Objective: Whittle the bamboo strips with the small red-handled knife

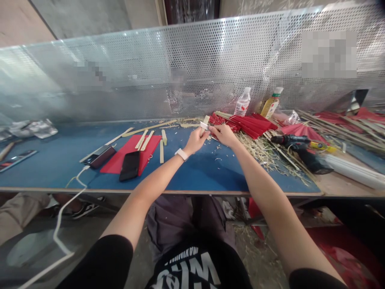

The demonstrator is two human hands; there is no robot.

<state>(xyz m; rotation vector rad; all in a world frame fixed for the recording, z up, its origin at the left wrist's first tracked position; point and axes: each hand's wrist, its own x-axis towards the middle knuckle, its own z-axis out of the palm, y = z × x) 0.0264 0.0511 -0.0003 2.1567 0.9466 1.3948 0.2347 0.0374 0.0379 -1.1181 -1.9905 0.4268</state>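
Note:
Over the middle of the blue tabletop my two hands work close together. My left hand [197,140], with a white band at its wrist, is closed on a short bamboo strip [206,119] whose pale end stands up above the fingers. A small whitish flat piece [204,126] crosses the strip between the hands; its kind is unclear. My right hand [224,134] is pinched at the strip's right side, and what its fingers grip is too small to make out. Just beyond it lie folded red fans [255,125].
Bamboo shavings [258,152] heap beside a cordless drill [303,150] on the right. Two bottles, one clear [243,102] and one yellow [271,104], stand before the perforated metal screen [132,80]. Leftward are a red sheet [117,162], cut strips [147,140], a phone [130,165] and a cabled device [100,156].

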